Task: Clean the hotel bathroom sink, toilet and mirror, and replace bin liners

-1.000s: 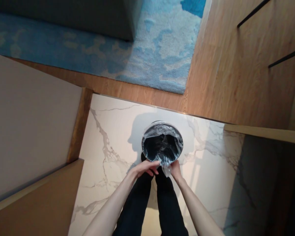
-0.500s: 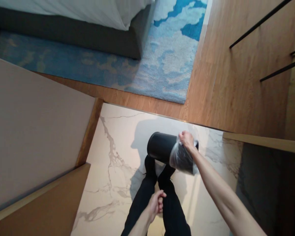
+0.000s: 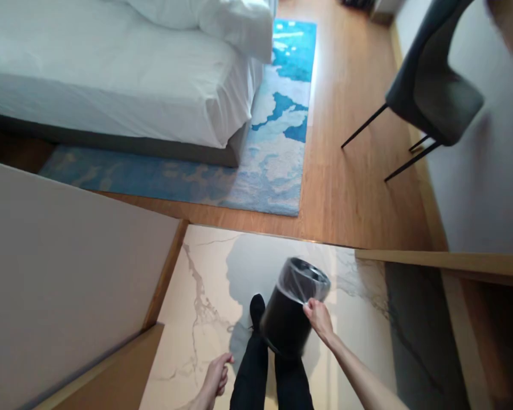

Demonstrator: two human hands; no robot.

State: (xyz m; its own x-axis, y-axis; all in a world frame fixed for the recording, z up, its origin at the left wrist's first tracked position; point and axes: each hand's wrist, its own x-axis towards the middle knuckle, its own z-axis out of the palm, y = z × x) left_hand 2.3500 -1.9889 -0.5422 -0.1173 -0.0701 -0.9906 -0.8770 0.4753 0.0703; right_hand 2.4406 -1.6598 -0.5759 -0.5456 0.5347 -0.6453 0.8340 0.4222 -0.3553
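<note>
A black round bin (image 3: 287, 322) lined with a clear plastic bag (image 3: 301, 279) hangs tilted above the marble floor (image 3: 205, 285), in front of my dark-trousered legs (image 3: 256, 370). My right hand (image 3: 318, 318) is closed on the bin's near rim, pinching rim and liner together and carrying it. My left hand (image 3: 216, 376) hangs low beside my left leg with its fingers loosely curled and nothing visible in them.
A bed with white sheets (image 3: 123, 80) stands at the back left on a blue patterned rug (image 3: 277, 148). A grey chair with thin black legs (image 3: 431, 91) is at the back right on wooden flooring. A beige wall panel (image 3: 60, 273) fills the left, a wooden ledge (image 3: 453, 262) the right.
The bin went from standing on the floor under both hands to being carried by my right hand alone. My left hand dropped to my side. My view lifted towards the bed and chair.
</note>
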